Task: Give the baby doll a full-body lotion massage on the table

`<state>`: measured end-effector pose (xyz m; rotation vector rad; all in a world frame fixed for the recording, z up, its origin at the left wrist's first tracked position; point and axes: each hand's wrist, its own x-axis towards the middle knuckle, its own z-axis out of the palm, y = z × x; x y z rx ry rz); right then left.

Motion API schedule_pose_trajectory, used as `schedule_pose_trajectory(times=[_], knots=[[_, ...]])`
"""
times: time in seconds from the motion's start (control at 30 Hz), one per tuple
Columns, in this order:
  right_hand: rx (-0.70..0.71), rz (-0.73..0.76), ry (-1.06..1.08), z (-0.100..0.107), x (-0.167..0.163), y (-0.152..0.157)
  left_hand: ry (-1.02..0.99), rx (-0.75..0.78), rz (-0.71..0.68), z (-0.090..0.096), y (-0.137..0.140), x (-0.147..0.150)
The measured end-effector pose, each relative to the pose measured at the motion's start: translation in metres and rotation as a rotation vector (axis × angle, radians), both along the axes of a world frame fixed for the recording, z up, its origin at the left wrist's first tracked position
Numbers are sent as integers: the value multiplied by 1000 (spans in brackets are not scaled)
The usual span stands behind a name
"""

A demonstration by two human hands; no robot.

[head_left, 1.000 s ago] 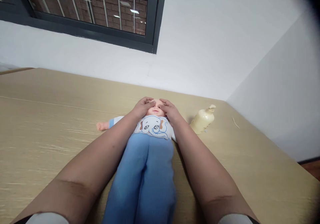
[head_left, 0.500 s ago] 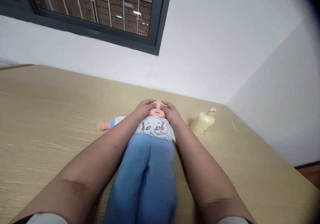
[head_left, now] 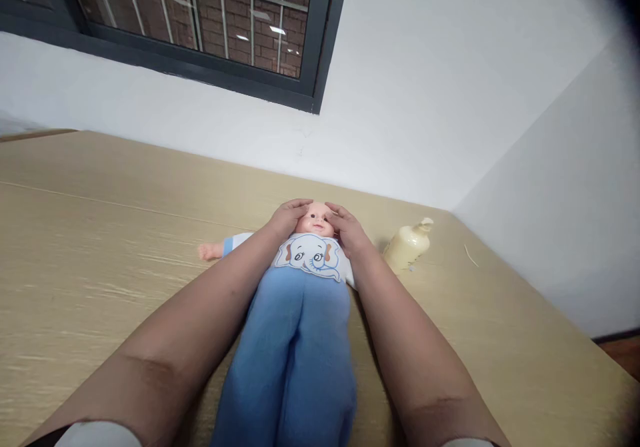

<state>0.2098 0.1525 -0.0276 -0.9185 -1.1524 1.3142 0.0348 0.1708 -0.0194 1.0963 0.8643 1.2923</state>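
A baby doll [head_left: 295, 340] in blue trousers and a white top with an elephant patch [head_left: 309, 256] lies on its back, its head away from me. My left hand [head_left: 289, 216] rests on the left side of the doll's head, fingers stretched over the temple and brow. On the other side my right hand [head_left: 346, 226] lies likewise, fingers out along the forehead and cheek. Between the hands show the doll's face [head_left: 317, 219], its mouth and one eye plainly, the other eye partly covered. One doll arm [head_left: 213, 250] sticks out to the left.
Right of the doll, a cream pump bottle [head_left: 409, 246] stands on the wooden table [head_left: 125, 220]. A thin pale strip [head_left: 471, 255] lies farther right. Behind the table rises a white wall [head_left: 400, 100] with a dark-framed barred window [head_left: 240, 20].
My fingers have slid outward and up from the doll's eyes toward the temples, so more of its face shows. The doll and bottle have stayed in place; the view has shifted slightly.
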Motion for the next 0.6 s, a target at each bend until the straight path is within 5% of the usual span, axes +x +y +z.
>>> schedule_pose_trajectory(times=[0.2, 0.47, 0.6], knots=[[114, -64, -104, -3, 1, 2, -10, 79, -21, 2, -2, 0], [201, -56, -125, 1, -2, 1, 314, 196, 61, 12, -10, 1], [251, -94, -198, 3, -3, 0, 281, 175, 38, 11, -10, 2]])
